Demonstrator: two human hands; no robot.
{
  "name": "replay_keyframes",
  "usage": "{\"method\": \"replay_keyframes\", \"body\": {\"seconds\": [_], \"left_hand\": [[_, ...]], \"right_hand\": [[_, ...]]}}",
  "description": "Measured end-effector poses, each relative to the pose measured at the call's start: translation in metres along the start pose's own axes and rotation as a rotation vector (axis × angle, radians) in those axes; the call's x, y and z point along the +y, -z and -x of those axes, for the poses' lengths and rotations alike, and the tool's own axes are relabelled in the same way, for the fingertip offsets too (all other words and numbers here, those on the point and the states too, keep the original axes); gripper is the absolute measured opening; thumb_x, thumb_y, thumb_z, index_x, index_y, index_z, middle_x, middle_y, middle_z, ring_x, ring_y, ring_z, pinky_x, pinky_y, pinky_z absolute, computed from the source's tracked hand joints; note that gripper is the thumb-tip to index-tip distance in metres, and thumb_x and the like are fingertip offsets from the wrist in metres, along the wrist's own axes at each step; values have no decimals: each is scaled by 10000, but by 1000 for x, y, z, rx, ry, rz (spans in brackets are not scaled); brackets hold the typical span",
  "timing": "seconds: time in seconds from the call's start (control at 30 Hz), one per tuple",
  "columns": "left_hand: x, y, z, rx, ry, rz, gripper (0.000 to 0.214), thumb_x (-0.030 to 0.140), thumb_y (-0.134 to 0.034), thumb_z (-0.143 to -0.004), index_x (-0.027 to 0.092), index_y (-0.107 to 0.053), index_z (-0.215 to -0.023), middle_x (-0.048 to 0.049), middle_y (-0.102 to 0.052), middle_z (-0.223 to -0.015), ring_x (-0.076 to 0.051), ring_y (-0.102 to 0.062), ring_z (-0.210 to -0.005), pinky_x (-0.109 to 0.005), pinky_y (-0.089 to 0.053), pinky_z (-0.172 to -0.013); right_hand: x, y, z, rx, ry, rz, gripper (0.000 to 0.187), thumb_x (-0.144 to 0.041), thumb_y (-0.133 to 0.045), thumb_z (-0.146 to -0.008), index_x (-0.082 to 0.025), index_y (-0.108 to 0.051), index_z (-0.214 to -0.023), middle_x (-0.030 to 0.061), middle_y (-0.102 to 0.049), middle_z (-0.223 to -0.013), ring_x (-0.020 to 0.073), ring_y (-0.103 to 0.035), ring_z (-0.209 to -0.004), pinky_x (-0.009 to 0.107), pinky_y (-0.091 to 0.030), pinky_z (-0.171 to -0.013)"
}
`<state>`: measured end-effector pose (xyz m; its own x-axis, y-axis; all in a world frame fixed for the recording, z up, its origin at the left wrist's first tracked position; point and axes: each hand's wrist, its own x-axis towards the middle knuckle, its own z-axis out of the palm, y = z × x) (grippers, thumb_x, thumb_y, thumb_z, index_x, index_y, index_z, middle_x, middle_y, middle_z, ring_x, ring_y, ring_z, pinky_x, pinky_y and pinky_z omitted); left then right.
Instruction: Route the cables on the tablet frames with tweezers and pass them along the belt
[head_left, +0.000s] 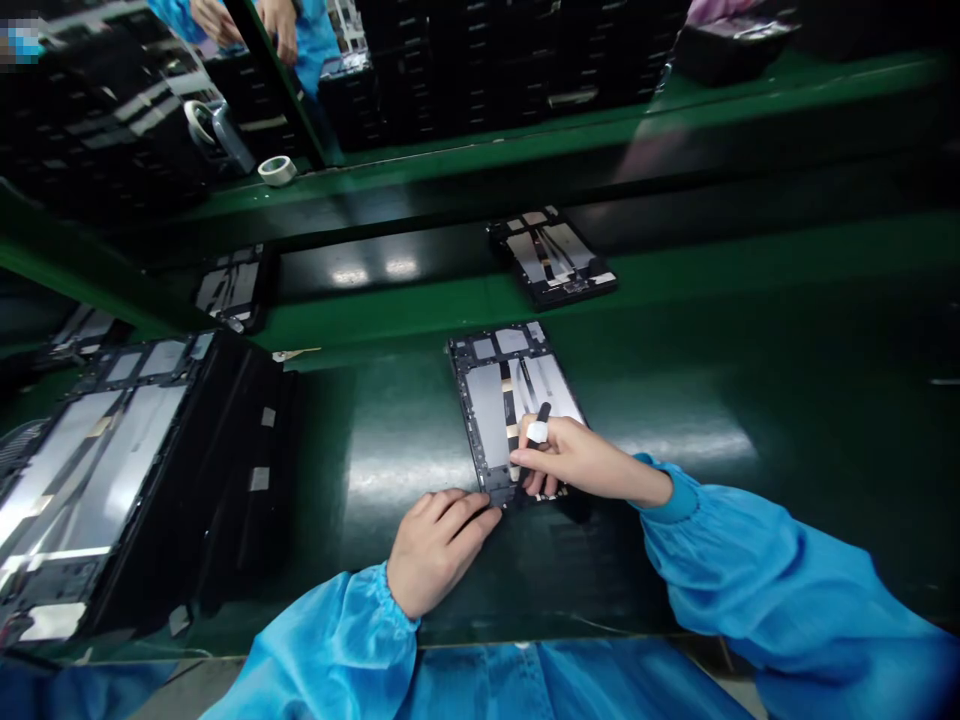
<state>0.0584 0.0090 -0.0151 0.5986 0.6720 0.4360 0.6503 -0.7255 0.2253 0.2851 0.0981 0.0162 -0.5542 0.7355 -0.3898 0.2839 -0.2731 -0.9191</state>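
An opened tablet [486,410], its silver inner plates and dark ribbon cables showing, lies on the green bench in front of me. My left hand [441,545] rests at its lower left corner, fingers stretched out and the tips touching the edge. Over the lower part of the tablet, my right hand [555,455] pinches a slim black stick-like tool [544,412]. The tool's lower end points down at the tablet near the cable, and its tip is largely hidden by my fingers. Something white is wrapped round a finger of that hand.
A tall stack of similar tablets [247,480] stands at the left. Another opened tablet [555,255] lies farther back. A tape roll [277,171] sits on the green ledge, near a green post [277,80]. Across the bench is a co-worker's blue sleeve [319,45].
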Motion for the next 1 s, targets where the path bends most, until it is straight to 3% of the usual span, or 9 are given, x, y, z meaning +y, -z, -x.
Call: {"method": "replay_keyframes", "body": {"seconds": [0.83, 1.0], "left_hand": [[-1, -4, 3, -2, 17, 13, 204, 169, -539, -967, 180, -659, -1131, -58, -708, -1071, -177, -606, -958, -292, -459, -771], [1, -2, 1, -16, -39, -61, 276, 127, -505, -971, 175, -636, -1208, -60, -690, -1104, -198, -589, -976, -308, -442, -768]], "right_hand": [[5, -2, -8, -11, -48, 35, 272, -413, -697, -808, -158, -610, -770, 47, -708, -615, 161, -696, -526, 212, -533, -418], [6, -3, -8, -7, -60, 58, 252, -395, -679, -829, -153, -618, -789, 53, -714, -629, 161, -696, -531, 211, -530, -423]]}}
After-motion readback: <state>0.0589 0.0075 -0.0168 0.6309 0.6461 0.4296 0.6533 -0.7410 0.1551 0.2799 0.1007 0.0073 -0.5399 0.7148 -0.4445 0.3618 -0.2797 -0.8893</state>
